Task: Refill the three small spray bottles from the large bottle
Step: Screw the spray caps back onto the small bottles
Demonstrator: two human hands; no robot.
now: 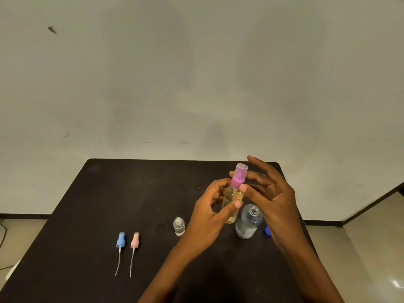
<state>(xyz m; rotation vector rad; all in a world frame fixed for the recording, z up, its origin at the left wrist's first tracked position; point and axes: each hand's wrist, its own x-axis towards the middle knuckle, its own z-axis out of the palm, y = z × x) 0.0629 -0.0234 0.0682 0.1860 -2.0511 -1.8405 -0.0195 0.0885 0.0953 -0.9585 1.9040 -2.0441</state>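
My left hand (207,217) grips a small clear spray bottle (232,201) by its body and holds it upright above the table. The bottle has a purple spray head (238,176). My right hand (271,193) pinches that purple head with thumb and forefinger, the other fingers spread. Right behind the hands stands the large clear bottle (248,223), uncapped, its neck open. Its blue cap (267,231) lies on the table to the right, partly hidden by my right hand. A small open bottle (179,226) stands to the left of my left hand.
Two loose spray heads with dip tubes lie on the black table (87,215) at the left: a blue one (120,240) and a pink one (134,240). A pale wall stands behind the table.
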